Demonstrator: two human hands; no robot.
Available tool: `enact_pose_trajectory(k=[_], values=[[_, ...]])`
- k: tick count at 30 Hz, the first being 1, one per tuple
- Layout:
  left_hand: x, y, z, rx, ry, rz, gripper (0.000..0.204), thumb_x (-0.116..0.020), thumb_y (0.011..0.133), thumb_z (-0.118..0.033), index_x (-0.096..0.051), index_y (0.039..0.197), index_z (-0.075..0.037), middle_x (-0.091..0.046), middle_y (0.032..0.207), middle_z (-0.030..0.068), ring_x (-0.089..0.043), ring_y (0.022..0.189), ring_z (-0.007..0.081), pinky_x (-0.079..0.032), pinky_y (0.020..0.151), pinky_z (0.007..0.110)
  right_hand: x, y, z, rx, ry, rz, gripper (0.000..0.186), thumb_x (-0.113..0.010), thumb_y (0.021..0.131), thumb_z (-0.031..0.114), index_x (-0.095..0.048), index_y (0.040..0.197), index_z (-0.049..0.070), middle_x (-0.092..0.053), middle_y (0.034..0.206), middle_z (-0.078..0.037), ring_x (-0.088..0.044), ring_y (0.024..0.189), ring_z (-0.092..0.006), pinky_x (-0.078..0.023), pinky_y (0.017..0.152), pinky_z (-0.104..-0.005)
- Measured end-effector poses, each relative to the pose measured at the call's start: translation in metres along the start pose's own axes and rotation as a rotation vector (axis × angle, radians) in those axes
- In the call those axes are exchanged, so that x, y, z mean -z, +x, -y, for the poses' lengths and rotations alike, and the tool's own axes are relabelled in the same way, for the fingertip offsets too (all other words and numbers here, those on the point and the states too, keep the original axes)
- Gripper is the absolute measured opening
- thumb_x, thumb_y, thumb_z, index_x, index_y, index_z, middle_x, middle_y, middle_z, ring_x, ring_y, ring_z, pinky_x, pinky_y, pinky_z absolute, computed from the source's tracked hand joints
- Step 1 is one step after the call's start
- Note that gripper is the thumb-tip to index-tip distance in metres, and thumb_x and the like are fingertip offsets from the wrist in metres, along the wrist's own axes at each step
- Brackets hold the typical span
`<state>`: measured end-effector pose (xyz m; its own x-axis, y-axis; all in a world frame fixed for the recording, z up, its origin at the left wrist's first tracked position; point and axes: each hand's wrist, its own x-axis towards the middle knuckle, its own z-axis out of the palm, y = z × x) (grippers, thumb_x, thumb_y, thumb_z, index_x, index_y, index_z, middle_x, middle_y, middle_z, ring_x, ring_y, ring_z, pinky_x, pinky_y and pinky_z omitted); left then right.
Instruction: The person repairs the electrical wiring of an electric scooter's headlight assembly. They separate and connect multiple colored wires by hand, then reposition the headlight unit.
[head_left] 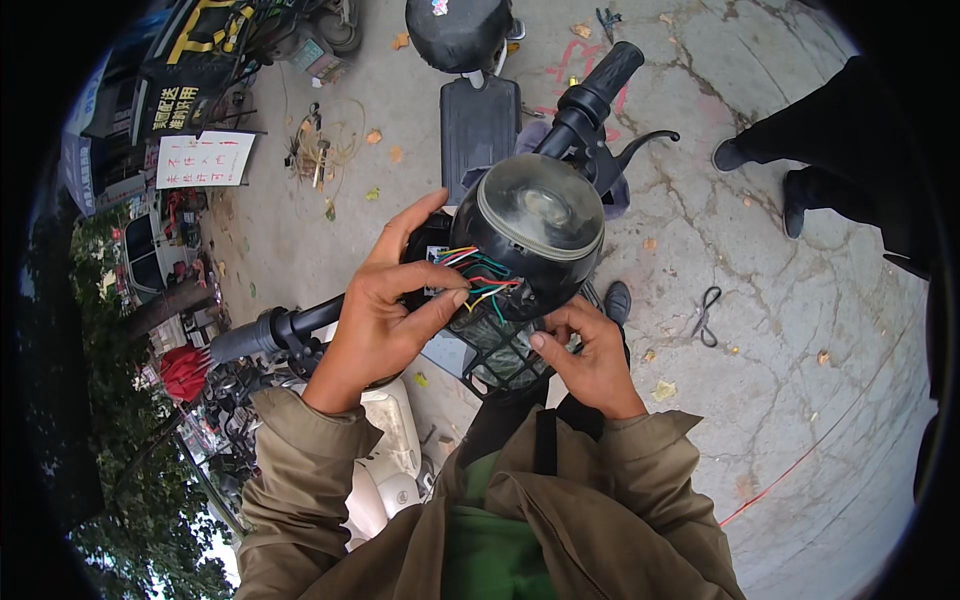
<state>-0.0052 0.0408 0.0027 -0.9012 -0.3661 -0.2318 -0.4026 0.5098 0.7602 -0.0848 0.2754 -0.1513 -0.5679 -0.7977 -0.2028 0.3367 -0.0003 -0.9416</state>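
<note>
Head view: the wires (484, 282), thin plastic-sheathed strands in red, yellow, white and green, lie at the centre of the frame, spilling from the opening of a rounded, glossy black housing (487, 238). A clear, domed lens (540, 205) with a ridged rim caps that housing. Your left hand (372, 312), left of centre, pinches the wires between thumb and forefinger, other fingers extended. Your right hand (592, 362), just below the housing, has its fingers curled and thumb forward; you hide its fingertips' contact, so its grip cannot be told. Beneath both hands sits a black lattice basket (505, 365). At upper right of centre, note the ribbed, cylindrical black handlebar grip (612, 78) and a curved, slender lever (645, 148). A smooth black seat (456, 35) stands at top centre. The cracked, rough concrete ground (760, 400) fills the right side, bearing a looped dark cord (707, 318).
</note>
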Motion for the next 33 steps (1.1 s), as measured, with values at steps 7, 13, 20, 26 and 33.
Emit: enact_pose_trajectory(k=[7, 13, 20, 26, 33], values=[[-0.0010, 0.0002, -0.0023, 0.015, 0.022, -0.003, 0.013, -0.083, 0.090, -0.004, -0.087, 0.102, -0.003, -0.047, 0.171, 0.0254, -0.049, 0.155, 0.0370, -0.036, 0.127, 0.049, -0.0012, -0.0006, -0.0031, -0.034, 0.021, -0.013, 0.021, -0.089, 0.090, 0.008, -0.076, 0.101, -0.003, -0.065, 0.093, -0.006, -0.057, 0.077, -0.0141, -0.048, 0.072, -0.0308], [-0.0016, 0.0012, 0.0016, 0.019, 0.010, 0.000, 0.013, -0.083, 0.089, -0.003, -0.087, 0.102, -0.003, -0.047, 0.171, 0.0258, -0.048, 0.156, 0.0379, -0.035, 0.128, 0.049, -0.0019, 0.0002, -0.0057, -0.038, 0.024, -0.032, 0.021, -0.091, 0.087, 0.007, -0.077, 0.101, -0.001, -0.068, 0.095, -0.006, -0.058, 0.077, -0.0142, -0.049, 0.072, -0.0314], [-0.0012, 0.0012, 0.0038, -0.005, 0.034, -0.006, 0.012, -0.083, 0.090, -0.003, -0.087, 0.101, -0.006, -0.048, 0.171, 0.0242, -0.051, 0.154, 0.0353, -0.040, 0.124, 0.045, -0.0044, -0.0006, -0.0071, -0.052, 0.053, -0.033, 0.021, -0.092, 0.086, 0.008, -0.078, 0.100, 0.000, -0.070, 0.096, -0.006, -0.057, 0.078, -0.0145, -0.049, 0.072, -0.0315], [-0.0013, 0.0013, 0.0015, 0.004, 0.008, -0.003, 0.013, -0.083, 0.090, -0.002, -0.087, 0.101, -0.006, -0.047, 0.171, 0.0244, -0.051, 0.154, 0.0358, -0.039, 0.124, 0.046, -0.0046, 0.0000, -0.0078, -0.060, 0.080, -0.029, 0.021, -0.093, 0.086, 0.010, -0.079, 0.099, 0.001, -0.069, 0.094, -0.005, -0.056, 0.078, -0.0143, -0.048, 0.072, -0.0316], [-0.0004, 0.0012, 0.0026, 0.002, 0.018, 0.003, 0.015, -0.082, 0.088, -0.001, -0.087, 0.102, -0.006, -0.048, 0.170, 0.0246, -0.052, 0.153, 0.0365, -0.038, 0.125, 0.046, -0.0034, -0.0004, -0.0033, -0.066, 0.039, -0.031, 0.023, -0.094, 0.085, 0.009, -0.078, 0.099, 0.001, -0.069, 0.094, -0.005, -0.056, 0.076, -0.0146, -0.048, 0.072, -0.0316]])
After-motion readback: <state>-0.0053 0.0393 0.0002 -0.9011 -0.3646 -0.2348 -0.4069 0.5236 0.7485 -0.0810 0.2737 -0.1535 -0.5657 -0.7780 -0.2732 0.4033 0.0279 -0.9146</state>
